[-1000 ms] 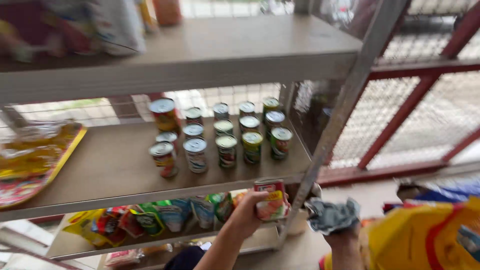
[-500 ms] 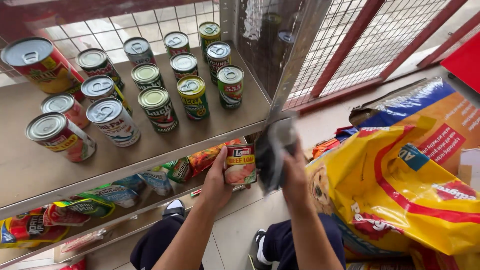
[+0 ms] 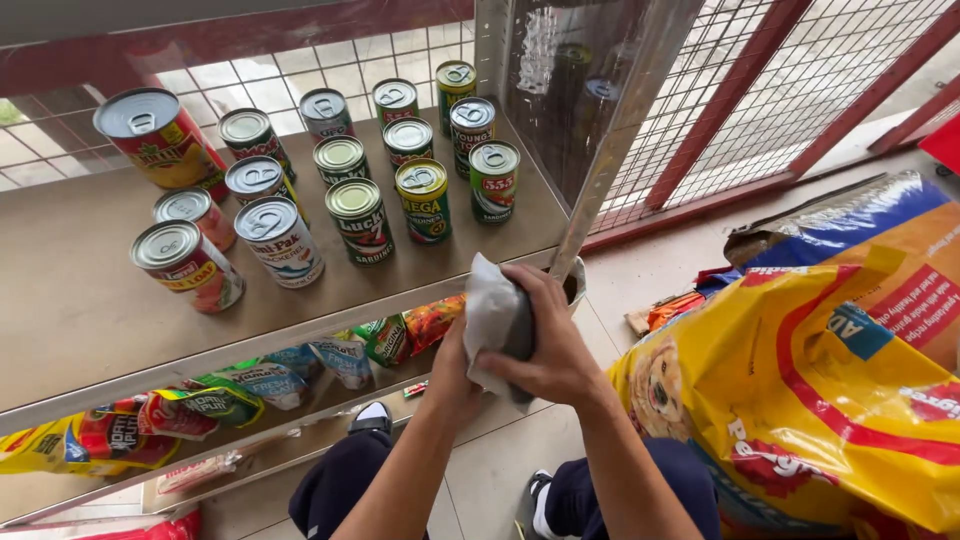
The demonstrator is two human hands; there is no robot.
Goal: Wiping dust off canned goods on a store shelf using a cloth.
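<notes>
Since half a second earlier the two hands had risen from the lower shelf to the front lip of the tin shelf, and the labelled can then in the left hand had dropped out of sight behind a grey cloth.

Item: crumpled grey cloth (image 3: 492, 322), long axis near upright, upper end pointing toward the shelf edge, lower end hanging toward the floor. Location: between both hands, just in front of the metal shelf board (image 3: 70, 320), beside the slanted steel upright (image 3: 600, 190).

Right hand (image 3: 545, 350): fingers curled tight over the cloth from the right, gripping it. Left hand (image 3: 452, 362): pressed against the cloth from behind and below; mostly hidden, so whether it closed on anything could not be told.

Surroundings: upright tins in rows on the shelf, among them a green-labelled sardine tin (image 3: 423, 200), a dark-labelled sardine tin (image 3: 358, 219), a white-labelled mackerel tin (image 3: 279, 240) and a large red-and-yellow tin (image 3: 158, 137) at the back left. Snack packets (image 3: 240, 385) lay on the lower shelf. A big yellow-and-red pet-food sack (image 3: 800, 400) stood close at the right, a blue sack (image 3: 850, 215) behind it. Red wire mesh (image 3: 760, 90) closed off the back.
</notes>
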